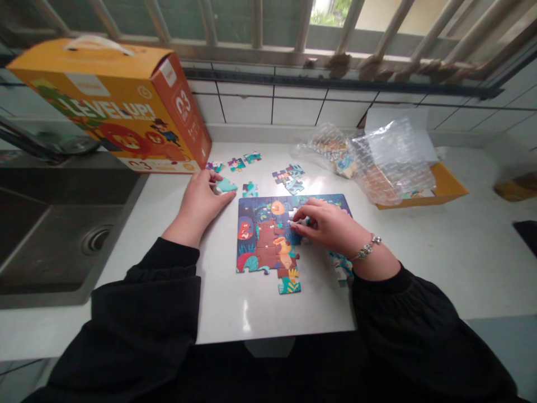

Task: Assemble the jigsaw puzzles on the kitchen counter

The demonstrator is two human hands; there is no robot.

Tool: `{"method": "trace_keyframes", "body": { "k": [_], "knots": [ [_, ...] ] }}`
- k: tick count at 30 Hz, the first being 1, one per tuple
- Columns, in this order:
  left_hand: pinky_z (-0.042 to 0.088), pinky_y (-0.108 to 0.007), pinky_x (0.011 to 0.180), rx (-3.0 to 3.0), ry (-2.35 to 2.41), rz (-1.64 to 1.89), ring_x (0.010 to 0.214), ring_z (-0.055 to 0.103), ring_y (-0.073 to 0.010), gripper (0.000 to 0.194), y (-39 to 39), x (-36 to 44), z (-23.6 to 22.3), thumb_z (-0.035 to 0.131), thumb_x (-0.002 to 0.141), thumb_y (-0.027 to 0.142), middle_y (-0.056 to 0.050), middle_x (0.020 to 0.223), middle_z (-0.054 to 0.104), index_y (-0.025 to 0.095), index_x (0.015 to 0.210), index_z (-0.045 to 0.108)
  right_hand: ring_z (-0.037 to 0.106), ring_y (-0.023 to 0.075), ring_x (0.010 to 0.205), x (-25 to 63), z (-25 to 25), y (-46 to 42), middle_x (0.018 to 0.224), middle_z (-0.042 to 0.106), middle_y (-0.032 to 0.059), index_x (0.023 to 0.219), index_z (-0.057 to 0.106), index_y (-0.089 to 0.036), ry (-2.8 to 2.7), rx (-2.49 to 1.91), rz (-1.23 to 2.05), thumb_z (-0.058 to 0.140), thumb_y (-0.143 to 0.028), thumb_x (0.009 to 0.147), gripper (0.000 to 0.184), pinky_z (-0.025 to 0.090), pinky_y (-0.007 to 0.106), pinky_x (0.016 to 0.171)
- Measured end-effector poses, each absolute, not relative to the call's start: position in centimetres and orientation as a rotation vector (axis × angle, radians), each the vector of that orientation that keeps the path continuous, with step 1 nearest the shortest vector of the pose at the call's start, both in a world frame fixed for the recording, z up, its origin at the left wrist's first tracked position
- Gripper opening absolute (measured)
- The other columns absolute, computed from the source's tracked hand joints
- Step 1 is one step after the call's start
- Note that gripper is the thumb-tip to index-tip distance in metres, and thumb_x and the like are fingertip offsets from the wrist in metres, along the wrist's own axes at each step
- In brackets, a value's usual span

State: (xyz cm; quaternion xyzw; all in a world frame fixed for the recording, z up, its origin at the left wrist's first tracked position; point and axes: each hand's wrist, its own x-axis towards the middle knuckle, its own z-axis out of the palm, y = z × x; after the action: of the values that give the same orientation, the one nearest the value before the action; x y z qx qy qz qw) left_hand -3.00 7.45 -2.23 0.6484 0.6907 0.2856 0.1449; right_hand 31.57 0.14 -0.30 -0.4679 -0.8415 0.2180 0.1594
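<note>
A partly joined jigsaw puzzle (266,240) with a brown bear and a dark blue night scene lies flat on the counter. Over its upper right part is my right hand (325,224), thumb and index finger pinched on a small puzzle piece that is mostly hidden. My left hand (201,201) rests left of the puzzle, with thumb and fingers around a teal puzzle piece (227,185). Several loose pieces lie behind the puzzle, among them one piece (250,190) by its top edge and a small cluster (289,177). More pieces (341,267) show beside my right wrist.
An orange puzzle box (104,112) stands at the back left, beside a dark sink (54,224). At the back right, clear plastic wrap (381,162) lies over an open orange box (447,187). A tiled wall (247,109) and barred window close off the back.
</note>
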Motion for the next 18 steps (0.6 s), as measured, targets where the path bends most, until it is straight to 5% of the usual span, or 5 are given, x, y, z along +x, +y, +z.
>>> {"method": "trace_keyframes", "body": {
  "k": [4, 9, 18],
  "knots": [
    [0.050, -0.036, 0.081, 1.868, 1.943, 0.801, 0.082, 0.062, -0.0216, 0.035, 7.0, -2.6, -1.7, 0.084, 0.085, 0.039, -0.002, 0.092, 0.069, 0.024, 0.112, 0.068, 0.063, 0.0155, 0.081, 31.6, -0.3, 0.1, 0.107, 0.073, 0.0052, 0.104, 0.078, -0.022, -2.362, -1.370, 0.600, 0.076, -0.033, 0.106, 0.011, 0.051, 0.033, 0.080],
    [0.052, -0.036, 0.082, 1.799, 1.913, 0.955, 0.083, 0.064, -0.0201, 0.029, 7.2, -2.5, -2.1, 0.079, 0.090, 0.033, -0.002, 0.094, 0.068, 0.024, 0.116, 0.069, 0.062, 0.0166, 0.082, 31.6, -0.4, 0.2, 0.103, 0.072, 0.0055, 0.103, 0.078, -0.022, -2.343, -1.346, 0.568, 0.074, -0.031, 0.105, 0.010, 0.050, 0.033, 0.079],
    [0.056, -0.032, 0.076, 1.782, 1.535, 1.000, 0.081, 0.067, -0.0179, 0.043, 6.1, -1.3, -1.8, 0.069, 0.099, 0.040, -0.002, 0.092, 0.068, 0.023, 0.139, 0.070, 0.060, 0.0160, 0.083, 31.3, -0.2, 0.2, 0.104, 0.072, 0.0047, 0.102, 0.078, -0.021, -2.307, -1.379, 0.568, 0.076, -0.028, 0.104, 0.008, 0.047, 0.032, 0.081]
  ]
}}
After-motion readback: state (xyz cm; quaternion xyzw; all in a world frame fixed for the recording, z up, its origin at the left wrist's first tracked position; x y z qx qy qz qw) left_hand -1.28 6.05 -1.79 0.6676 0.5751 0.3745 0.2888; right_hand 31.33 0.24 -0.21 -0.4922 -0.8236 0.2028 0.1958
